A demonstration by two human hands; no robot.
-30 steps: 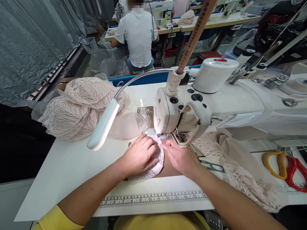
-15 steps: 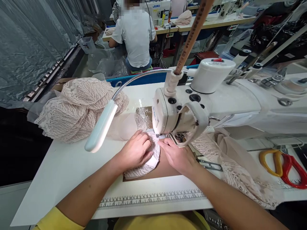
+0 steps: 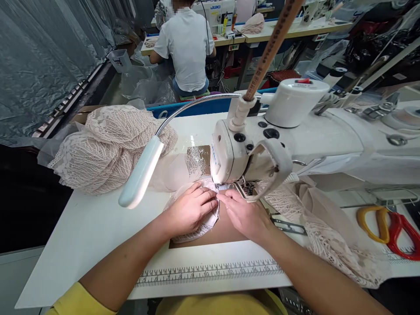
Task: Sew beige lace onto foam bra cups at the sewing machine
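Wears yellow: on the left, a sleeve (image 3: 83,299) of mustard tone, loose at the opening, finishing around the elbow in a neat, slightly slanted edge. Looks plain there, with soft shading toward the lower border of the view. Shows more yellow cloth (image 3: 216,305) at bottom middle, similar in hue, broad and cut off too far to tell shirt front from lap. Leaves both forearms uncovered: a left forearm (image 3: 124,258) with one small dark spot, and a right forearm (image 3: 315,267), its upper end out of frame. Has bare hands, left hand (image 3: 190,208) and right hand (image 3: 243,214), with slim fingers.
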